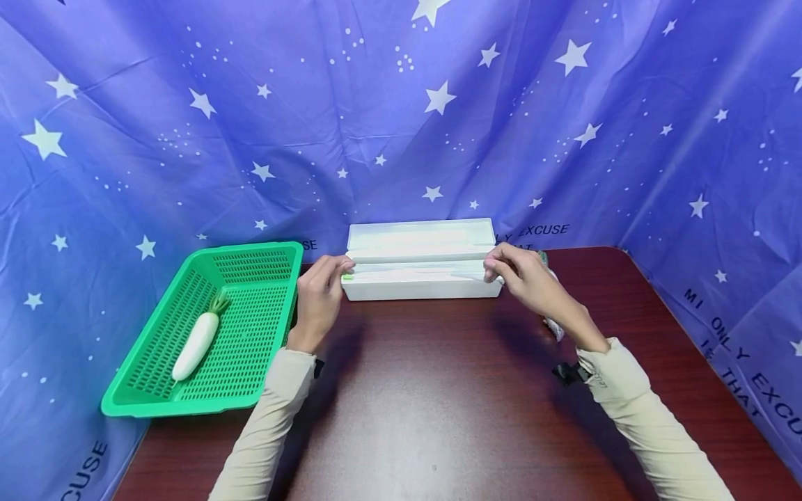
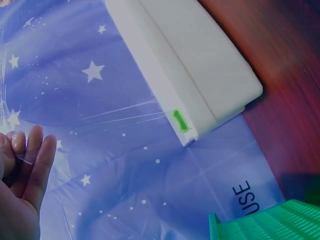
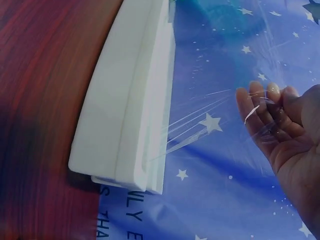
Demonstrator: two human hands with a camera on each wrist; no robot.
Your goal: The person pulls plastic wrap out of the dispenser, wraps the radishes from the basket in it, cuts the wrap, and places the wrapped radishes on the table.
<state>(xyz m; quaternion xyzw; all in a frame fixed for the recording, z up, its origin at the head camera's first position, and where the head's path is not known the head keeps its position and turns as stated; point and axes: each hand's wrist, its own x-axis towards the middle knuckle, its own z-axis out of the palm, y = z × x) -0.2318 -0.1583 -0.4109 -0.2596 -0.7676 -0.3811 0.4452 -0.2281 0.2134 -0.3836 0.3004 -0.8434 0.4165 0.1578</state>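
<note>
A long white cling film dispenser [image 1: 426, 289] stands at the back of the table with its lid raised. Clear cling film [image 3: 192, 125] stretches in creased strands from the box toward both hands. At the box's left end my left hand [image 1: 318, 296] pinches one edge of the film between thumb and fingertips. My right hand [image 1: 529, 282] pinches the other edge near the right end. A small green slider [image 2: 180, 121] shows at the box's left end in the left wrist view.
A green plastic basket [image 1: 188, 409] stands on the left, with a white radish [image 1: 197, 346] lying inside. Partly hidden behind my right forearm is a small plastic-looking item [image 1: 555, 329]. A blue star-patterned cloth [image 1: 401, 125] hangs behind and beside the brown table [image 1: 426, 403].
</note>
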